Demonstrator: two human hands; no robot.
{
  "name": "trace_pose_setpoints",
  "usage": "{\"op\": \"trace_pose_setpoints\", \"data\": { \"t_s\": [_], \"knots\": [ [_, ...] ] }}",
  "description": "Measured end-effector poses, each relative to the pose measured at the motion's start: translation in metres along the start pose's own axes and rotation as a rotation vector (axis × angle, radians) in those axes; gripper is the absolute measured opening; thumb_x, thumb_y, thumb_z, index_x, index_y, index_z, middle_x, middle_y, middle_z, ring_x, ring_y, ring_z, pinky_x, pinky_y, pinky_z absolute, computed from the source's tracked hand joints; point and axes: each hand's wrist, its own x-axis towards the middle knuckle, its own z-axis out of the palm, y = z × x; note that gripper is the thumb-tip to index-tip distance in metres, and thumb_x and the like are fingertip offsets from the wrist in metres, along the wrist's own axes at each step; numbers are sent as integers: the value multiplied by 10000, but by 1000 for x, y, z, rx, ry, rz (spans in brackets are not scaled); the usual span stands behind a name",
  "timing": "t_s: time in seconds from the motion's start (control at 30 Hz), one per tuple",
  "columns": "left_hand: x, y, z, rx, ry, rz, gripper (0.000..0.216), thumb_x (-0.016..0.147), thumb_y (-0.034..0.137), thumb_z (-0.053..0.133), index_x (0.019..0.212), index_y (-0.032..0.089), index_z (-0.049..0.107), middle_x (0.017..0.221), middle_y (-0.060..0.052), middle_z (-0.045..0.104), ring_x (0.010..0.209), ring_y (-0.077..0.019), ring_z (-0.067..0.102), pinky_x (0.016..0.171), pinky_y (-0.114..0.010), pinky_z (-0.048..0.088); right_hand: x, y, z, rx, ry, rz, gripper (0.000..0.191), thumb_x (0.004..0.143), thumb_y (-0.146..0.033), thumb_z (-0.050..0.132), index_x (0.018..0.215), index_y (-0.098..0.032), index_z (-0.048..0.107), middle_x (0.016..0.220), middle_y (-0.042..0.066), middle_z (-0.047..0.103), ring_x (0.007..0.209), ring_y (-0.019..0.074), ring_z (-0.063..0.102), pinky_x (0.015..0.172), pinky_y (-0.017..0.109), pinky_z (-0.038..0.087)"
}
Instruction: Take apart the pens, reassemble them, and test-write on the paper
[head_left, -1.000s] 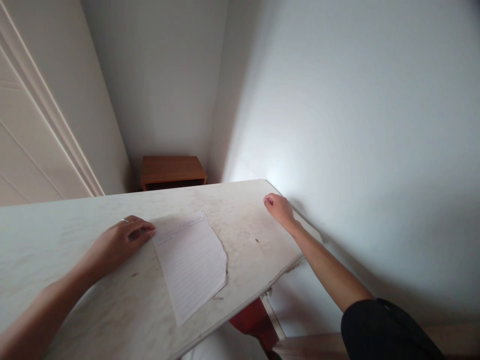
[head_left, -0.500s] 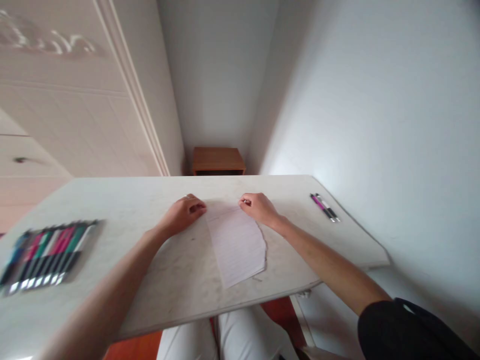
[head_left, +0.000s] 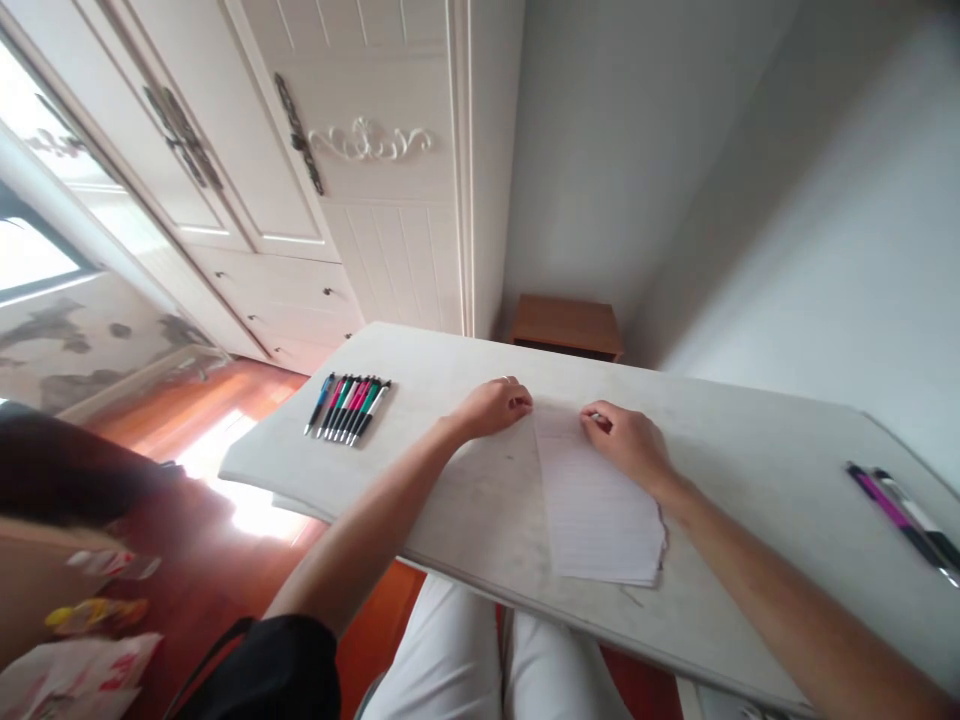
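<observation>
A sheet of lined paper [head_left: 600, 520] lies on the white table [head_left: 457, 500] in front of me, its right edge ragged. My left hand [head_left: 495, 407] is closed at the sheet's far left corner, fingertips pinching the edge. At the far right corner, my right hand [head_left: 626, 440] is closed in a pinch on the paper, its wrist passing over the right edge. Something small and pale shows between the right fingers, too small to name. To the left, several pens [head_left: 349, 408] in blue, pink, green and white lie side by side.
Two more pens, one purple [head_left: 889, 500] and one white [head_left: 904, 500], rest near the table's right edge by the wall. Beyond the table stand a brown wooden cabinet [head_left: 566, 322] and a white wardrobe [head_left: 390, 240]. Packages [head_left: 97, 615] are on the left, near the floor.
My view has turned left, so the table and hands appear farther right and more of the wardrobe and floor shows. Both hands stay at the paper's far corners.
</observation>
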Motion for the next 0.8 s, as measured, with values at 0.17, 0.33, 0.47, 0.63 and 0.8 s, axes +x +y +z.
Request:
{"op": "trace_pose_setpoints", "data": {
  "t_s": [0.17, 0.33, 0.47, 0.63, 0.8],
  "knots": [
    [-16, 4, -26, 85, 226, -155, 187, 882, 209, 539, 904, 184, 724, 886, -55, 710, 776, -172, 633, 769, -276, 472, 2, 2, 0, 1, -23, 30, 229, 859, -368, 541, 931, -263, 731, 809, 24, 754, 729, 206, 664, 575, 267, 364],
    [-58, 4, -49, 277, 448, -486, 218, 893, 216, 504, 929, 222, 719, 855, -53, 730, 814, -198, 657, 759, -278, 466, 1, 0, 1, -18, -19, 45, 233, 859, -344, 532, 943, -266, 736, 853, 29, 761, 733, 205, 661, 570, 267, 343],
    [-101, -1, -62, 545, 518, -648, 229, 894, 253, 499, 979, 210, 707, 860, -79, 733, 897, -256, 656, 782, -320, 461, 0, -3, 0, -20, -22, 41, 232, 863, -324, 527, 948, -267, 736, 860, 35, 764, 737, 204, 660, 567, 266, 332],
    [-132, -12, -75, 733, 462, -822, 287, 860, 250, 521, 1095, 193, 676, 978, -129, 718, 956, -303, 644, 773, -361, 470, -1, -3, -1, -17, -18, 27, 230, 873, -325, 523, 945, -267, 734, 853, 37, 762, 725, 195, 657, 570, 262, 335],
    [-137, -23, -76, 793, 356, -802, 264, 879, 247, 481, 1028, 204, 695, 946, -113, 717, 939, -285, 652, 759, -351, 470, -1, -4, -1, -24, -39, 43, 239, 875, -322, 514, 960, -273, 733, 889, 36, 765, 770, 205, 670, 584, 267, 345]
  ]
}}
